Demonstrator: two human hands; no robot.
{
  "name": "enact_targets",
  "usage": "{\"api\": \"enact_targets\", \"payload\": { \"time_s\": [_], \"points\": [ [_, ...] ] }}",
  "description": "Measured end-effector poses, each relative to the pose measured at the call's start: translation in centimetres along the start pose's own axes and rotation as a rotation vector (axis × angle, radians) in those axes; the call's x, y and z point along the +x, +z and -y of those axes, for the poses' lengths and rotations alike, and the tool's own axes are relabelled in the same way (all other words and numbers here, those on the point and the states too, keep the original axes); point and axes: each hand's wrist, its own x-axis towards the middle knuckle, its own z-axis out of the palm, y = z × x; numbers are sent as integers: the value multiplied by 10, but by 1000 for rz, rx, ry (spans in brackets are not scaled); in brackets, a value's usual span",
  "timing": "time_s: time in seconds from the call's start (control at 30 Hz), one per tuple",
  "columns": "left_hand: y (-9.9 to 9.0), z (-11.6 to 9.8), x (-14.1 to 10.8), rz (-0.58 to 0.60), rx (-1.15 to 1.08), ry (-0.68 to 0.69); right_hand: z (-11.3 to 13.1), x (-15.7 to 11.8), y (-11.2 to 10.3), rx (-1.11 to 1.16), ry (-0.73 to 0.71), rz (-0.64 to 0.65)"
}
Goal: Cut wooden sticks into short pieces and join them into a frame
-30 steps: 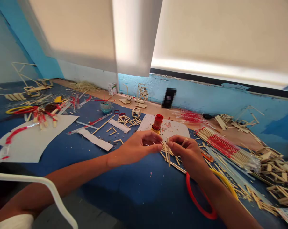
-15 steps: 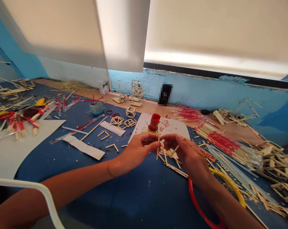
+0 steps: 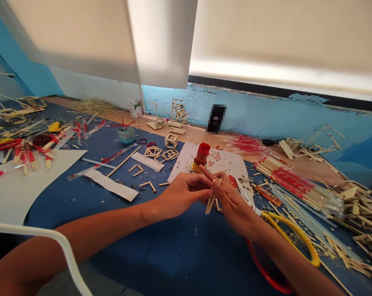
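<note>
Short wooden sticks (image 3: 209, 206) in fingers above blue table (image 3: 161, 250), between white card (image 3: 180, 162) and table's near edge. Right hand (image 3: 233, 203) nearly closed, thumb and fingertips pinching sticks' upper part. Left hand (image 3: 178, 198) half-curled, fingertips at sticks; can't tell if gripping. Sticks look light, stiff, probably snap if bent; best pinched mid-length. Long axis steep, lower ends aimed toward near edge, slightly left.

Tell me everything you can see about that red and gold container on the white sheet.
The red-and-gold cylindrical container has a glossy red upper part, perhaps plastic, above a wider, shiny gold-coloured base. It stands roughly upright on the speckled white flat sheet, just beyond the bare left hand and right hand. One of the right fingers overlaps its base in view; whether they touch is unclear.
</note>
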Motion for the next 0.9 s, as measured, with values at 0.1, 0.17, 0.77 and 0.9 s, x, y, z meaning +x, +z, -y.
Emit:
{"api": "enact_targets", "payload": {
  "time_s": [0.1,0.17,0.77,0.9],
  "points": [
    [-4,-4,-1,22,17,-21,2,2,-6,-189,-68,7],
    [-8,-9,-1,50,47,-31,6,5,-12,-294,-111,40],
    [-38,-26,11,-177,505,257,-3,29,-20,-349,-225,-109],
    [-34,-15,13,-132,536,235,2,24,-26,99,9,-156]
  ]
}}
